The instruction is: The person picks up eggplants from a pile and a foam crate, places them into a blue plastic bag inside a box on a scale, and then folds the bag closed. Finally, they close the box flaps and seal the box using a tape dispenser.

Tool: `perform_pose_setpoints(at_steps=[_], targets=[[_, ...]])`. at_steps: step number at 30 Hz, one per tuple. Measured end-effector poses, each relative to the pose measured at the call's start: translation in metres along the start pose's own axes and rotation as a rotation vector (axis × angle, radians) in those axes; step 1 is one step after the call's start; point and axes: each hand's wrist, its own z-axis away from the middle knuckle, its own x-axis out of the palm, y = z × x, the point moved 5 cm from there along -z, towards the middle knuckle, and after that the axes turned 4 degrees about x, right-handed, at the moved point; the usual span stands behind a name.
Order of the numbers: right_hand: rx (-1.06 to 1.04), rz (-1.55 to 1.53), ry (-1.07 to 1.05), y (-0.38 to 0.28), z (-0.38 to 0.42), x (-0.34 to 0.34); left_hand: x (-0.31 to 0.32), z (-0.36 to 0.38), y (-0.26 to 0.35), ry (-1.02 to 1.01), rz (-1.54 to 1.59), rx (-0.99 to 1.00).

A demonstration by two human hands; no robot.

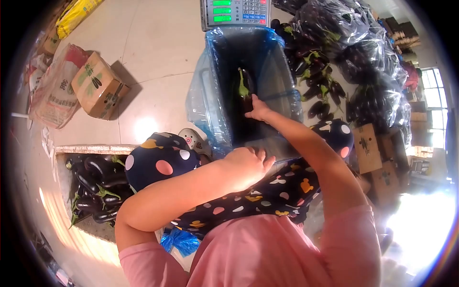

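Observation:
My right hand [258,109] reaches down into a bin lined with a blue plastic bag [209,71] and grips a dark purple eggplant [245,91] with a green stem, held upright inside the liner. My left hand [248,162] rests curled at the near rim of the bin, fingers folded in; nothing shows in it. A digital scale display [235,12] stands just beyond the bin's far edge.
A crate of loose eggplants [95,184] lies at the lower left. Piled eggplants [315,71] and full clear bags [363,48] fill the right side. Cardboard boxes [98,86] and sacks [55,91] sit on the tiled floor at left; more boxes [370,153] at right.

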Motion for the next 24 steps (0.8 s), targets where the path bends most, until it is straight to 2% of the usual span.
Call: perform_pose_setpoints(at_steps=[3,4,7,10,13,14,17,18,20,23,24], targets=[[0.128,0.089,-0.069,-0.006,0.015,-0.004,0.001,0.000,-0.002,0.021,0.041,-0.004],[0.105,0.142,-0.054,0.000,0.008,0.002,0.000,0.001,-0.002,0.023,0.038,-0.007],[0.124,-0.046,-0.036,0.004,-0.004,0.003,0.000,0.002,-0.002,0.021,0.028,-0.020],[-0.168,-0.171,0.354,-0.018,-0.014,-0.003,-0.002,-0.001,-0.005,0.004,0.042,-0.022],[-0.152,-0.049,0.171,-0.045,-0.002,-0.020,-0.005,-0.003,-0.006,0.000,0.065,-0.006],[-0.148,0.024,0.254,-0.050,0.000,-0.022,-0.005,-0.004,-0.006,0.004,0.076,0.001],[-0.069,0.122,0.250,-0.066,0.016,-0.048,-0.009,-0.005,-0.005,-0.040,0.055,-0.042],[-0.026,0.111,0.304,-0.063,0.015,-0.052,-0.005,-0.006,-0.006,0.005,0.037,-0.031],[0.008,0.376,0.190,-0.039,-0.018,-0.033,-0.001,-0.009,-0.006,0.023,0.034,-0.030],[0.111,0.730,0.099,-0.043,-0.025,-0.026,-0.005,-0.011,-0.005,0.001,0.008,-0.027],[0.043,0.818,-0.021,-0.049,-0.029,-0.023,-0.006,-0.011,-0.006,-0.001,0.002,-0.032]])
